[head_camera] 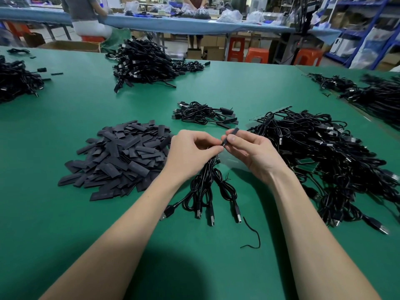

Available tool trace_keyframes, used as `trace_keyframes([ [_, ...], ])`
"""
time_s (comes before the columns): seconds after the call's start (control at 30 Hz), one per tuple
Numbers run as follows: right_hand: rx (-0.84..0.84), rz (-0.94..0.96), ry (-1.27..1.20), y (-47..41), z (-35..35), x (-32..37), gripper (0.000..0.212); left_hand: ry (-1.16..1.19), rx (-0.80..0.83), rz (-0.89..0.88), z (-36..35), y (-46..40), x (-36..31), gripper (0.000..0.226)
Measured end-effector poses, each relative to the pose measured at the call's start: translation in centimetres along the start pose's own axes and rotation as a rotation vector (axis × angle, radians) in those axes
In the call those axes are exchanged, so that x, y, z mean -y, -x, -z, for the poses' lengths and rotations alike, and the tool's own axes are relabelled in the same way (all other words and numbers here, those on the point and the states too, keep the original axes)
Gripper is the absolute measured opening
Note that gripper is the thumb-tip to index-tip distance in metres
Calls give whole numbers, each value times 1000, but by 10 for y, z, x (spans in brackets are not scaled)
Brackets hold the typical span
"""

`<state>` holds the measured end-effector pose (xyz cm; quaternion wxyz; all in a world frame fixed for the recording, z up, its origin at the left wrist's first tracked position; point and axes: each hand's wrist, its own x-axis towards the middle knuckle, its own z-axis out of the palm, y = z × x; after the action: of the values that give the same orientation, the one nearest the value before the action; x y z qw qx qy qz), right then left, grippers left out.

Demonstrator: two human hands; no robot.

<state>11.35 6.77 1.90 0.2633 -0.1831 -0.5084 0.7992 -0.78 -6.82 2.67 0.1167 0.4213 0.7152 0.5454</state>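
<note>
Black sleeve [231,135] pinched by the right hand [249,152], cable bundle [207,182] gripped by the left hand [190,150].

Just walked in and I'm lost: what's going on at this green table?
A person seems to be fitting black sleeves onto cables at the table. The left hand holds a cable bunch, and the right hand pinches one sleeve at a cable end. A sleeve pile lies left, a cable heap right, and a small pile beyond the hands.

head-worn view, facing forward and down, close over table [65,213]
</note>
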Motion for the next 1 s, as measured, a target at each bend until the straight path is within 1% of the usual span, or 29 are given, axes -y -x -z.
trace_keyframes([
  [0.17, -22, -6, -65, 0, -2, -3, 27, 9, -7, 20, 0, 1, -2, 11],
  [0.33, -47, -13, -93, -1, -3, -5, 26, 73, 1, 77, -1, 2, 0, 12],
  [0.43, -66, -11, -87, -2, -3, -7, 17, 103, -23, 111, -1, 2, 2, 12],
  [0.53, -55, -8, -80, -3, -3, -8, 12, 72, -22, 100, -1, 1, 4, 11],
  [0.67, -34, -34, -46, -4, -2, -8, 25, 18, -15, 66, 0, 1, 5, 10],
  [0.77, -3, -46, -22, -3, -2, -9, 28, 18, -9, 46, 1, 1, 6, 9],
  [0.9, 33, -60, -17, -3, -1, -9, 33, 108, 28, 34, 2, 1, 7, 12],
  [1.0, 43, -86, -24, -1, 1, -7, 30, 147, 70, 16, 3, -1, 8, 14],
])
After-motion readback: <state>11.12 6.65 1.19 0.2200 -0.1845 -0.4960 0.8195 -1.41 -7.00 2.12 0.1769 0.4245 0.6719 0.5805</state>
